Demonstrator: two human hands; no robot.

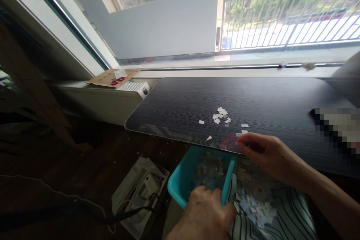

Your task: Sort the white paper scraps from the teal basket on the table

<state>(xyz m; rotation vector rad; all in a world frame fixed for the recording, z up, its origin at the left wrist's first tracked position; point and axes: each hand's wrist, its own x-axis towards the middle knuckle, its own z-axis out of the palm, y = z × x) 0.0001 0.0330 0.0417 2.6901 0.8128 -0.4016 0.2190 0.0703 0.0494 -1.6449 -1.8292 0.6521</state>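
Note:
My left hand [206,210] grips the near rim of a teal plastic bin [176,185], its fingers curled over the edge. Inside the bin lies a heap of small clear and pale scraps [210,168]. At the front edge of the dark table, my right hand [264,150] is closed, thumb and fingers pinched at a see-through protractor [230,143] with red markings, which lies almost flat. Small white paper pieces [220,114] are scattered on the tabletop beyond it. More paper scraps [258,206] rest on striped cloth over my lap.
The dark wood-grain table [174,101] runs along a window. Left of it are a radiator [135,88] and brown paper with red-handled scissors [118,80]. An open box [140,195] with a corded device stands on the floor. A blurred-out object [337,131] lies at right.

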